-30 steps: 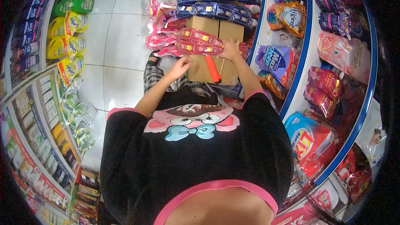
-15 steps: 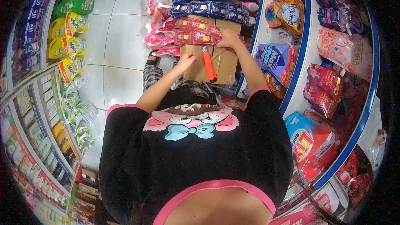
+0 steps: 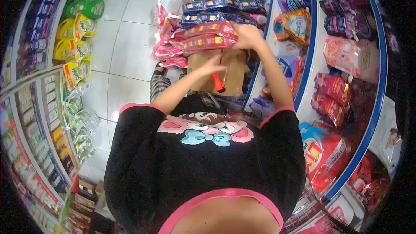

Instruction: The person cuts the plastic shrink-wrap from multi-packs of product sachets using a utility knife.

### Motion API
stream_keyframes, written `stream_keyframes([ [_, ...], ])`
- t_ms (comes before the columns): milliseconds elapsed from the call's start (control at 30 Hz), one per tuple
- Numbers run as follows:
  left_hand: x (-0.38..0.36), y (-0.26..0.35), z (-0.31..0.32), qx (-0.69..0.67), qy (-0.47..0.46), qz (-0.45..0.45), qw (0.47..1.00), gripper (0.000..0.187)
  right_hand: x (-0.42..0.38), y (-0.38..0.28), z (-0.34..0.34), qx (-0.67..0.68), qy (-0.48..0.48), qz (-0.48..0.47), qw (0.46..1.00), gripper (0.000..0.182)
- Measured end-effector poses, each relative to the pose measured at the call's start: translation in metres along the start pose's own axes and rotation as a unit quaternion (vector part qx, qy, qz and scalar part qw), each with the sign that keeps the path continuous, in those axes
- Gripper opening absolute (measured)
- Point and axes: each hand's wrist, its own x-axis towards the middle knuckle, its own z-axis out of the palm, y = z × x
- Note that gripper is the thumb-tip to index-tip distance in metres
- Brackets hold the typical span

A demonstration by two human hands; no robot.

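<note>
My right hand (image 3: 247, 37) grips the right end of the red sachet strips (image 3: 209, 35), its fingers partly hidden behind them. The strips lie in two rows across the far part of a brown cardboard box (image 3: 234, 71). Slightly blurred, my left hand (image 3: 212, 66) reaches over the box with its fingers stretched out. Below those fingers is an orange-red box cutter (image 3: 218, 83), lying on the cardboard; the hand covers its blade end. Beyond the red strips are two rows of dark blue sachet strips (image 3: 212, 5).
Pink-and-white packets (image 3: 167, 53) sit left of the box. A blue-edged shelf (image 3: 308, 67) with detergent and softener bags runs along the right. Yellow bottles (image 3: 71, 51) and boxed goods line the left shelves. White floor tiles (image 3: 130, 56) lie between.
My left hand has moved right, from beside the box cutter to above it, and its fingers have straightened. My right hand stays at the red strips' right end. The view has shifted slightly.
</note>
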Motion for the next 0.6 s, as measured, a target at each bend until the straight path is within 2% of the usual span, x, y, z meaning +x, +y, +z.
stream_keyframes([
  [33,0.0,0.004,0.0,0.164,-0.018,0.107,0.981,0.051,-0.001,-0.002,-0.009,-0.006,-0.013,0.004,1.0,0.041],
  [100,0.012,0.001,-0.002,0.221,0.008,0.095,0.97,0.052,-0.008,-0.007,-0.03,0.002,0.028,-0.042,0.999,0.041],
  [133,0.018,0.0,-0.004,0.276,0.018,0.079,0.958,0.054,-0.012,-0.016,-0.045,-0.028,0.003,-0.013,1.0,0.043],
  [200,0.024,0.01,-0.001,0.282,0.036,0.058,0.957,0.055,-0.023,-0.035,-0.075,-0.023,0.007,-0.005,1.0,0.043],
  [233,0.021,0.016,-0.003,0.289,0.028,0.04,0.956,0.057,-0.027,-0.036,-0.082,-0.04,-0.005,0.006,0.999,0.051],
  [267,0.013,0.029,-0.005,0.286,0.042,0.038,0.957,0.057,-0.033,-0.039,-0.091,-0.043,-0.006,0.004,0.999,0.052],
  [333,-0.008,0.07,-0.001,0.259,0.024,0.278,0.925,0.062,-0.046,-0.054,-0.116,-0.033,-0.005,0.009,0.999,0.052],
  [367,-0.017,0.085,0.001,0.259,0.03,0.28,0.924,0.062,-0.052,-0.062,-0.127,-0.038,-0.004,0.022,0.999,0.053],
  [433,-0.038,0.108,0.008,0.265,-0.045,0.179,0.947,0.073,-0.066,-0.085,-0.153,-0.026,0.027,-0.014,0.999,0.05],
  [500,-0.054,0.121,0.021,0.009,-0.132,0.1,0.986,0.085,-0.073,-0.105,-0.177,-0.011,0.061,-0.047,0.997,0.048],
  [533,-0.055,0.12,0.033,-0.025,-0.132,0.183,0.974,0.094,-0.078,-0.114,-0.189,-0.011,0.075,-0.071,0.995,0.048],
  [600,-0.069,0.136,0.048,-0.014,-0.173,0.192,0.966,0.098,-0.084,-0.134,-0.212,-0.014,0.094,-0.086,0.992,0.049],
])
